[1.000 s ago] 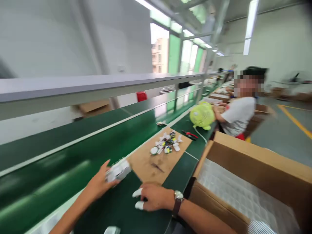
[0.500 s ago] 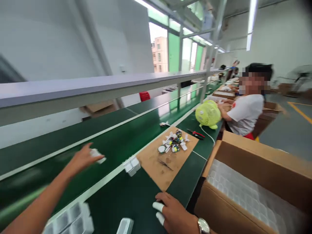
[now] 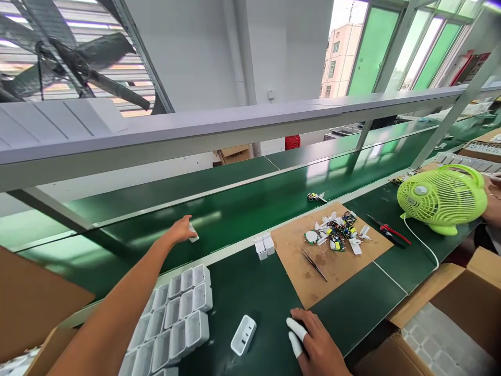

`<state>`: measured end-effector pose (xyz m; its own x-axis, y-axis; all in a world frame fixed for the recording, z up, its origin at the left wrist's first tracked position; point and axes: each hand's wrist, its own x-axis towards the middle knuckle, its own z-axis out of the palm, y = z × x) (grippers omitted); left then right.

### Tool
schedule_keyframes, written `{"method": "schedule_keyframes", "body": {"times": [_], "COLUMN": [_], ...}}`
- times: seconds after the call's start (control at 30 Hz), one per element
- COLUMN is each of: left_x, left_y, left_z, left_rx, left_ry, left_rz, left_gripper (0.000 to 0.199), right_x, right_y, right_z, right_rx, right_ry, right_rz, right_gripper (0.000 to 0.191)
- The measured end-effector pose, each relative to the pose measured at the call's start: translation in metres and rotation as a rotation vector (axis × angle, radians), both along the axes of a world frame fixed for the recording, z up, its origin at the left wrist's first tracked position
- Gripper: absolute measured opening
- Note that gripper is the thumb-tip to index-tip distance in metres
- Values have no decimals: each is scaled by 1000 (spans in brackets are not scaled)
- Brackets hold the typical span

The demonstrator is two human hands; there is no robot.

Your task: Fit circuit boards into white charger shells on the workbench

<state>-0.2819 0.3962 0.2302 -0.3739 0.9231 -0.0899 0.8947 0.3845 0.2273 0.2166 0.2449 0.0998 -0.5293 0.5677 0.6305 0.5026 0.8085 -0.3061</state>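
Over the green conveyor belt [image 3: 235, 214], my left hand [image 3: 179, 231] is stretched out, its fingers closed on a small white plastic piece [image 3: 193, 233] that is partly hidden by them. My right hand [image 3: 319, 347], with white finger cots on two fingers, rests on the green bench with fingers apart and nothing in it. To its left lies a white plastic socket cover [image 3: 243, 335] with slots. Rows of open white plastic housings [image 3: 178, 316] stand beneath my left forearm. A few more small white housings [image 3: 264, 245] sit by the belt's edge.
A brown board [image 3: 293, 277] carries tweezers [image 3: 313, 264] and a heap of circuit boards [image 3: 338, 232]. Red-handled pliers [image 3: 393, 234] and a lime-green fan [image 3: 442, 201] are farther right, near a co-worker's arm [image 3: 493, 201]. Cardboard boxes [image 3: 438, 308] flank the bench; a shelf [image 3: 242, 117] runs above.
The view has swung left, bringing in the housing rows and a wall fan, while the co-worker has mostly left the picture. My left hand still has the white piece; my right hand stays on the bench.
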Motion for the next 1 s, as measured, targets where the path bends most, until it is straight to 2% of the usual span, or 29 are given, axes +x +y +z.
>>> {"method": "schedule_keyframes", "body": {"times": [0.1, 0.17, 0.27, 0.33, 0.4, 0.5, 0.57, 0.67, 0.77, 1.0], "left_x": [9, 26, 71, 111, 151, 195, 210, 215, 207, 168], "left_y": [6, 14, 21, 19, 14, 7, 5, 4, 1, 1], "left_z": [8, 14, 17, 14, 6, -10, -19, -27, -28, -13], "left_rx": [11, 24, 16, -9, -63, -130, -132, -113, -96, -42], "left_ry": [30, 20, -139, -307, -344, -276, -247, -227, -223, -195], "left_rz": [7, -37, -237, -427, -548, -585, -574, -553, -525, -402], "left_gripper": [105, 108, 108, 113, 117, 119, 114, 108, 105, 99], "right_x": [-1, -1, -2, -3, -2, -2, -2, -3, -3, 1], "right_y": [0, 0, -1, -1, -1, -1, 0, 1, 3, 5], "right_z": [1, 2, 2, 1, -2, -7, -10, -12, -14, -30], "right_rx": [-13, -23, -41, -49, -52, -46, -41, -31, -15, -12], "right_ry": [16, 26, 20, 18, 28, 49, 49, 43, 65, 79], "right_rz": [5, -2, -20, -25, -30, -28, -25, -21, 9, 29], "right_gripper": [36, 35, 35, 35, 34, 33, 32, 33, 36, 34]}}
